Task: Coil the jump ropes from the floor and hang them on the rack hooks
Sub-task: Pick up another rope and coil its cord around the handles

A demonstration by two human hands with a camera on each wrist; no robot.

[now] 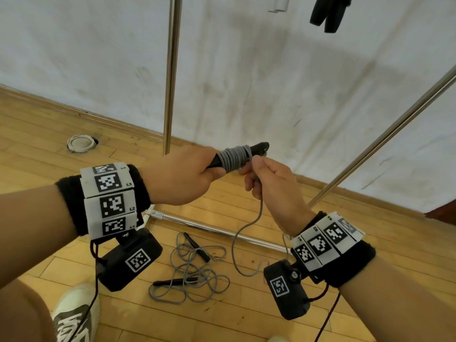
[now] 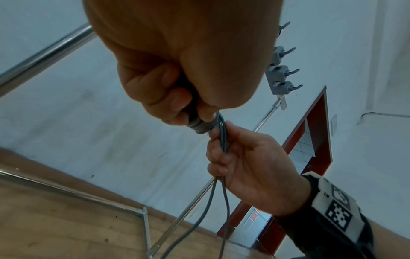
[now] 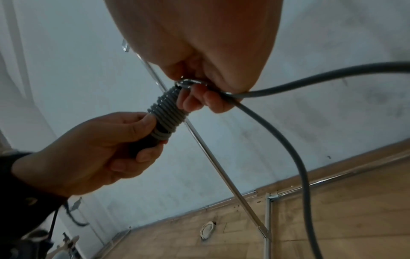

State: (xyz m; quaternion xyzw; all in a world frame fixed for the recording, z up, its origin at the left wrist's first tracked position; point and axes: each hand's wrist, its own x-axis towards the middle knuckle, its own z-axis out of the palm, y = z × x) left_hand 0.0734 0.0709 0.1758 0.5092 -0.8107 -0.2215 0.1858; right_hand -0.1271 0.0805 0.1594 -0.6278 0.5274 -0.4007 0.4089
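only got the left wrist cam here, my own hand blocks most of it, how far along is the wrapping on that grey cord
Observer: The right wrist view shows the grey jump rope cord wound in a tight stack of turns round the black handles that the left hand grips.
Operator: is there loose cord left
Observer: Yes. In the head view a slack length hangs from the right hand and loops down towards the wooden floor.
Operator: any other ropes to do
Observer: One more grey rope with black handles lies tangled on the floor between the wrists.
Operator: anything hung yet
Observer: A pair of black handles hangs at the top of the head view.
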